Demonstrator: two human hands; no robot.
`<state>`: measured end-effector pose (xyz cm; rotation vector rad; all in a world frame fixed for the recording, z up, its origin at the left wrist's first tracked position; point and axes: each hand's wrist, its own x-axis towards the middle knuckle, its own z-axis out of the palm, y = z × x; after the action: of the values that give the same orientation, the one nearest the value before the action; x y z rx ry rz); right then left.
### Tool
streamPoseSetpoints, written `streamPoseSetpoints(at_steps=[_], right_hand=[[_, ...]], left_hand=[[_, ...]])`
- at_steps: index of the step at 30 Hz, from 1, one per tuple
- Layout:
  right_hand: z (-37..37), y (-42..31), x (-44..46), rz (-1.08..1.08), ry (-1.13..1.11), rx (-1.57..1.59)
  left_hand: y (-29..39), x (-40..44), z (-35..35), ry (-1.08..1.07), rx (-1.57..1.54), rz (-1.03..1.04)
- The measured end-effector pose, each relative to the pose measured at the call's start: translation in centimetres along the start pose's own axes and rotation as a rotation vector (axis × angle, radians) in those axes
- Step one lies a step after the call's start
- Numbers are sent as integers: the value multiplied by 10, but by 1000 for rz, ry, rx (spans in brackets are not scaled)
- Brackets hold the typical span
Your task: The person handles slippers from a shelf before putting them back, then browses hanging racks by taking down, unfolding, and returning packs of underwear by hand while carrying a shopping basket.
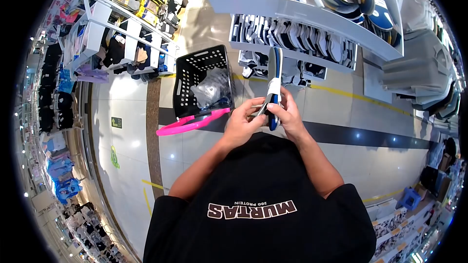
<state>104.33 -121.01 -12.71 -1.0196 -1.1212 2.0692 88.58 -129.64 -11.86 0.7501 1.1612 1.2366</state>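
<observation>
Between my two hands stands a pair of shoe insoles (274, 65), grey and dark blue, seen nearly edge-on with a white paper band round the middle. My left hand (242, 121) grips the lower part from the left, its thumb and fingers closed on the edge. On the other side my right hand (288, 116) holds the same pair, thumb across the front near the band. Part of the lower end is hidden behind the fingers. Close to my left hand, a black shopping basket (186, 79) with a pink handle (192, 124) holds clear plastic-wrapped items (212, 89).
Ahead is a white shelf rack (292, 9) with insoles on top and rows of black, white and grey flat goods below. White bins (97, 27) of clothing stand at the left. Grey garments (421, 65) hang at the right. Yellow tape (358, 98) marks the floor.
</observation>
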Motion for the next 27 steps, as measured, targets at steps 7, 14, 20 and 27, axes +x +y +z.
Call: streamPoseSetpoints(at_steps=[7,14,20,27], right_hand=[[-11,2,4,36,-63,-47],[-7,-1,4,58,-35,-35],[-11,-12,5,61,-98,-5],[-12,-5,8,34,-31,32]], left_hand=[[-5,2,-16,-64,-13,-10],[-11,2,-8,0,87,17],[1,10,-13,-7,115,53],[14,9,2,3,175,76]])
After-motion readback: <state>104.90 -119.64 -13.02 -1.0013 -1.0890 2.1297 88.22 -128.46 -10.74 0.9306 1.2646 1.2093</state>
